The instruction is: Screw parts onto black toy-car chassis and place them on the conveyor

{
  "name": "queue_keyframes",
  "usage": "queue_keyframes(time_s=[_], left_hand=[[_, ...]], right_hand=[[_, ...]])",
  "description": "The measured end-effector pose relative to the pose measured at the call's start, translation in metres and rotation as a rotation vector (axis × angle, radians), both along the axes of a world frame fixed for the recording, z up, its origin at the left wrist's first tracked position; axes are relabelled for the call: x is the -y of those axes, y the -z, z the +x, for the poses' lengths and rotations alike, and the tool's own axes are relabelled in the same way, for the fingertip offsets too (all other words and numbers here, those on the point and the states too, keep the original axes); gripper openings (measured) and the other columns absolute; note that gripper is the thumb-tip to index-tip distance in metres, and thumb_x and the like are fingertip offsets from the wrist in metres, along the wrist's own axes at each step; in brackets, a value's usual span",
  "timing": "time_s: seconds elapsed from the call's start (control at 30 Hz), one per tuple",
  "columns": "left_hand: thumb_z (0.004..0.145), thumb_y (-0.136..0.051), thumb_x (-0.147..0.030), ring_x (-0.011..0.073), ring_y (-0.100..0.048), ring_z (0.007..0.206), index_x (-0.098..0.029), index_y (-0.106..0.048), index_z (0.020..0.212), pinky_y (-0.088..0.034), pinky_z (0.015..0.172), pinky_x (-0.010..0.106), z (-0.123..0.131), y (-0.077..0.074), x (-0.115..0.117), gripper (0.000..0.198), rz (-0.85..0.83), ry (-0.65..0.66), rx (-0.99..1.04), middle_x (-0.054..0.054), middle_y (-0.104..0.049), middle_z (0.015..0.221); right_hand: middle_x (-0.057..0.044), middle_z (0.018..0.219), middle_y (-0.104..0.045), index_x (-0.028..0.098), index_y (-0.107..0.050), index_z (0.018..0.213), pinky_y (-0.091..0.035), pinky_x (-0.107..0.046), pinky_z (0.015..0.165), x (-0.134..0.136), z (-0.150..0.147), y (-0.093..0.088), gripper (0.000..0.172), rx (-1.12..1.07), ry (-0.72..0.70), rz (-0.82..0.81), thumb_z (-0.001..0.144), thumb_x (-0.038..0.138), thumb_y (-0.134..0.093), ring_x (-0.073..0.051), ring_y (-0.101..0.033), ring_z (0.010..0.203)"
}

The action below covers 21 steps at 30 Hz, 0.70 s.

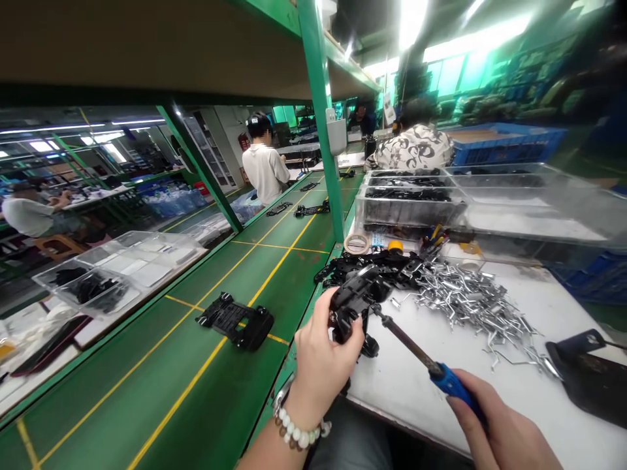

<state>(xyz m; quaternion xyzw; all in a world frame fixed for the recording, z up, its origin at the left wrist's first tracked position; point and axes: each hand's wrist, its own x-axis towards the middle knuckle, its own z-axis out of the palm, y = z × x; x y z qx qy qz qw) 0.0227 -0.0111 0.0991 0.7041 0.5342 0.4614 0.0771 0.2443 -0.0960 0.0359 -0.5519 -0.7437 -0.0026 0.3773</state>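
Note:
My left hand [321, 359] is closed around a black plastic part [353, 300] and holds it up over the edge of the white table [421, 385]. My right hand [494, 431] grips the blue handle of a screwdriver [421, 352]; its dark shaft slants up-left and the tip touches the black part. A bead bracelet and a watch sit on my left wrist. Just behind the part lies a heap of more black plastic parts [382, 264], and to its right a pile of bent silver metal pieces [470, 300].
A green conveyor belt [206, 365] with yellow lines runs at left, carrying a black part [236, 320] and others farther off. Clear trays [411, 202] of black parts stand behind. A green post [323, 124] holds a shelf. Other people work beyond. A dark object [588, 372] lies at right.

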Motion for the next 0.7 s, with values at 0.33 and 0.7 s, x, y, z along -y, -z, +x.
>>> queue_keyframes(time_s=[0.33, 0.7], left_hand=[[0.077, -0.059, -0.023, 0.0174, -0.066, 0.085, -0.025, -0.043, 0.123, -0.052, 0.077, 0.026, 0.007, -0.005, -0.007, 0.049, 0.013, -0.009, -0.082, 0.002, -0.067, 0.101], [0.078, -0.058, -0.022, 0.0177, -0.066, 0.088, -0.021, -0.044, 0.123, -0.052, 0.081, 0.026, 0.007, -0.004, -0.005, 0.047, 0.062, 0.008, -0.121, 0.004, -0.067, 0.105]], right_hand=[[0.0, 0.063, -0.063, 0.018, -0.048, 0.104, -0.042, -0.023, 0.039, -0.022, -0.004, -0.006, 0.027, 0.184, 0.06, 0.058, 0.096, 0.038, -0.031, -0.013, -0.059, 0.045], [-0.003, 0.076, -0.067, 0.016, -0.053, 0.101, -0.043, -0.023, 0.047, -0.015, -0.003, -0.026, 0.027, 0.252, 0.052, 0.152, 0.096, 0.036, -0.035, -0.013, -0.063, 0.054]])
